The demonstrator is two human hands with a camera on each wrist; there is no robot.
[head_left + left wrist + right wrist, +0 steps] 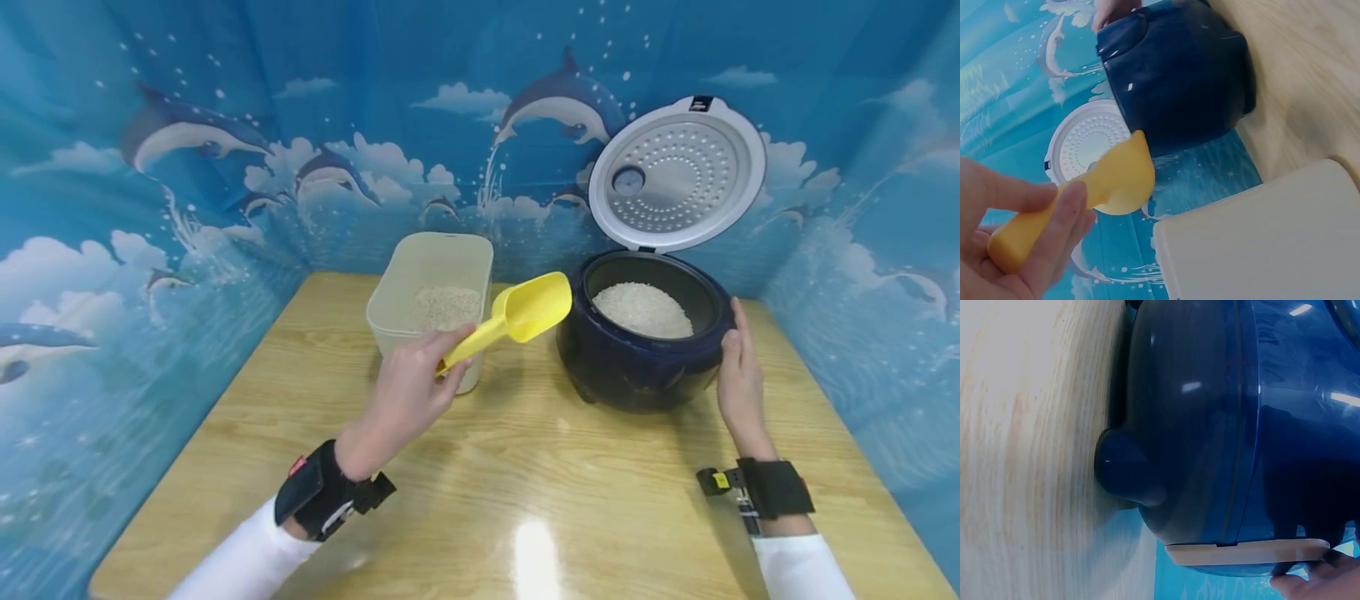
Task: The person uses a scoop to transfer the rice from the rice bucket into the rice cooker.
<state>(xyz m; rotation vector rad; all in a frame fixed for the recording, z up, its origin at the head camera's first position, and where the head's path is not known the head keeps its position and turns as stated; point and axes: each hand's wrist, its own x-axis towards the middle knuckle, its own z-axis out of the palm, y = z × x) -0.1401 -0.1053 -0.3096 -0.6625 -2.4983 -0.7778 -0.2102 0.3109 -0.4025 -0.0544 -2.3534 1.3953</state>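
Note:
My left hand point(411, 379) grips the handle of a yellow scoop point(536, 308). The scoop's bowl is in the air between a pale plastic bin point(388, 304) and a dark blue rice cooker point(637, 375); no grains show in it. Inside the bin lie grains of rice point(447, 307), and white rice point(643, 310) fills part of the cooker's pot. Against the cooker's right side rests my right hand point(741, 379), its fingers stretched along the wall near the rim. In the right wrist view, fingertips point(1288, 584) are at the beige strip on the cooker's side.
The cooker's silver lid point(675, 179) stands raised at the back. All of it sits on a wooden table point(465, 492), with a blue dolphin-print curtain point(420, 125) close behind and along both sides.

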